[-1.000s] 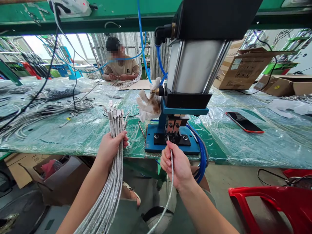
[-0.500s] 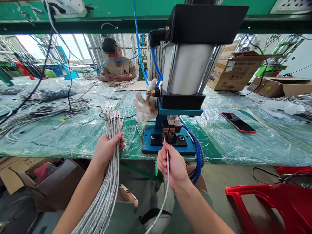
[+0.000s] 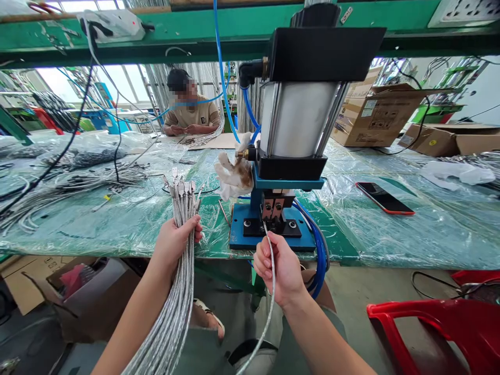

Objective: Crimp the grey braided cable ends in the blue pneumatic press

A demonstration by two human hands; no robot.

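My left hand (image 3: 180, 239) is closed round a thick bundle of silvery braided cables (image 3: 172, 317); their connector ends stick up above my fist and the lengths hang down over my forearm. Between thumb and fingers my right hand (image 3: 279, 265) pinches a single cable (image 3: 271, 302). The upper end of that cable reaches into the jaw area of a pneumatic press (image 3: 300, 120), where its tip is hidden. The press stands on a blue base plate (image 3: 238, 237) at the table's front edge, with its metal die blocks (image 3: 272, 207) low above the plate.
A stained white glove (image 3: 234, 174) hangs on the press's left side. Blue air hoses (image 3: 318, 250) loop down at its right. A phone (image 3: 385, 198) lies on the plastic-covered table (image 3: 351, 229). Loose cables (image 3: 78, 192) lie left. Across the table sits a person (image 3: 191, 114). A red stool (image 3: 429, 317) stands lower right.
The die blocks of the press have come down over the cable's end. Both hands keep their hold, and the whole view has shifted slightly.
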